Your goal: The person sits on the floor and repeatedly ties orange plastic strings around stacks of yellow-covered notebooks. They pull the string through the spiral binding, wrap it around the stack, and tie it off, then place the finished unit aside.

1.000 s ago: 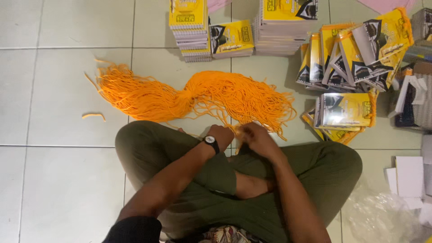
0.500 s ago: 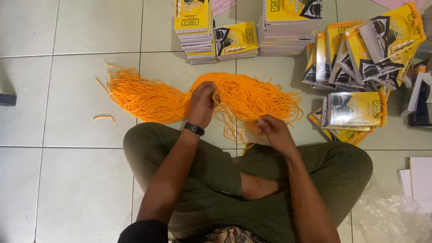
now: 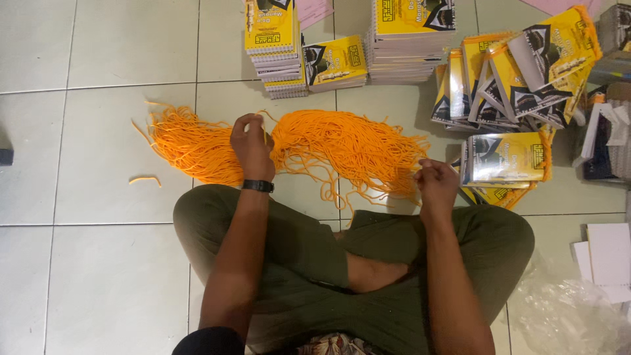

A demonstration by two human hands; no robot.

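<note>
1. My left hand [image 3: 252,146] is pinched shut on strands at the middle of the orange cord bundle [image 3: 342,148], which lies on the floor tiles [image 3: 98,118] in front of my crossed legs.
2. My right hand [image 3: 436,184] grips cord ends at the bundle's right edge, beside the yellow booklets [image 3: 503,158].
3. I judge the step to be separating one cord; next calls for a clean pull free of tangles.
</note>
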